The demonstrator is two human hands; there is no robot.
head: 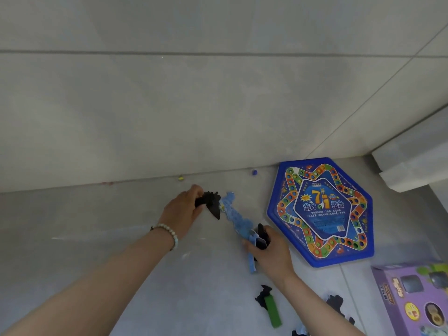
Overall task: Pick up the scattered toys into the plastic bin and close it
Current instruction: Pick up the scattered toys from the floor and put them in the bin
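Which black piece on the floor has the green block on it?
The left black piece, under the green block; the black piece beside the purple box lies bare.

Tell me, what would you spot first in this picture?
The big blue six-sided game board lying on the floor at the right grabs the eye first. In the middle, the left hand grips a black toy piece and the right hand grips a light blue toy piece. A purple box sits in the lower right corner.
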